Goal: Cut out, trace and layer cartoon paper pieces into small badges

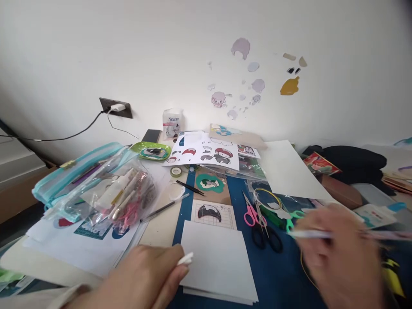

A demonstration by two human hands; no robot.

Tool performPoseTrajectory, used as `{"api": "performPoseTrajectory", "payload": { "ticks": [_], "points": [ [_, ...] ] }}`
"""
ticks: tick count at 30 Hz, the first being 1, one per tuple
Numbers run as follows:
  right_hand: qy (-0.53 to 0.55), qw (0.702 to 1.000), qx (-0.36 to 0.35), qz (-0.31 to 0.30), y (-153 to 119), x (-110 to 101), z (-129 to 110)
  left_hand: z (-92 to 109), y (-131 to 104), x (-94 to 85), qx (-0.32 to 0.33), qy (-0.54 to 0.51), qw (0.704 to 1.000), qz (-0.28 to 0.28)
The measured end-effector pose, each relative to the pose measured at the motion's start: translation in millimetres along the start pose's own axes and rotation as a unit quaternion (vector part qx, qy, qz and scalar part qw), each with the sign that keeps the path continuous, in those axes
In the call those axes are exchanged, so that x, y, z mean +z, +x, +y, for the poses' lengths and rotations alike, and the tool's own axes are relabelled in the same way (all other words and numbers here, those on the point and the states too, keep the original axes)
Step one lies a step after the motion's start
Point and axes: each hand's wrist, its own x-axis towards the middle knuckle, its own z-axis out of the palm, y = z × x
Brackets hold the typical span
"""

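My left hand (151,274) is closed, pinching a small white piece (186,259) between thumb and forefinger at the left edge of a stack of blank white paper (219,262). What kind of piece it is, I cannot tell. At the right, my right hand (341,253) is smeared by motion, its fingers closed around a slim, pale pen (312,234) lying nearly level. Just above the paper stack is a sheet with a dark crescent-shaped drawing (209,213). Scissors with black handles (267,236) and pink-handled scissors (252,214) lie between the stack and my right hand.
A clear bag of craft tools (125,193) and a turquoise zip pouch (74,171) fill the left. Printed cut-out sheets (206,150), a green tray (151,150), a tape roll (176,172) and black tweezers (189,187) lie farther back. Paper cut-outs (240,48) stick to the wall.
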Motion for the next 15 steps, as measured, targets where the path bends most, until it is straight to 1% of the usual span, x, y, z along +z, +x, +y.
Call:
{"api": "performPoseTrajectory", "payload": {
  "ticks": [1, 2, 3, 4, 5, 6, 8, 10, 12, 15],
  "points": [
    [0.028, 0.999, -0.025, -0.004, 10.6, 8.7, 5.6, -5.1, 6.6, 5.2, 0.027, 0.085, 0.996, 0.023],
    [0.052, 0.998, -0.044, -0.007, 21.1, 20.9, 11.7, -9.2, 15.2, 11.9, 0.071, 0.172, 0.982, 0.017],
    [0.078, 0.996, -0.043, -0.010, 31.2, 34.7, 18.2, -12.3, 25.2, 19.4, 0.125, 0.252, 0.959, 0.021],
    [0.090, 0.994, -0.054, -0.041, 40.7, 48.6, 24.9, -14.8, 35.7, 27.1, 0.169, 0.311, 0.935, 0.034],
    [0.091, 0.991, -0.063, -0.079, 48.9, 61.0, 31.6, -17.2, 45.7, 34.5, 0.204, 0.340, 0.917, 0.039],
    [0.076, 0.988, -0.068, -0.114, 55.5, 70.7, 38.0, -19.8, 54.4, 41.0, 0.229, 0.352, 0.906, 0.047],
    [0.020, 0.986, -0.074, -0.145, 63.0, 81.0, 48.7, -26.0, 66.5, 51.1, 0.255, 0.350, 0.899, 0.066],
    [-0.043, 0.984, -0.087, -0.149, 63.7, 81.3, 55.9, -33.5, 71.6, 57.7, 0.264, 0.343, 0.896, 0.101],
    [-0.091, 0.981, -0.087, -0.150, 61.1, 77.4, 59.8, -41.4, 72.5, 62.0, 0.258, 0.340, 0.892, 0.146],
    [-0.104, 0.984, -0.047, -0.139, 58.3, 73.2, 61.9, -52.2, 73.6, 66.4, 0.254, 0.341, 0.886, 0.187]
  ]
}}
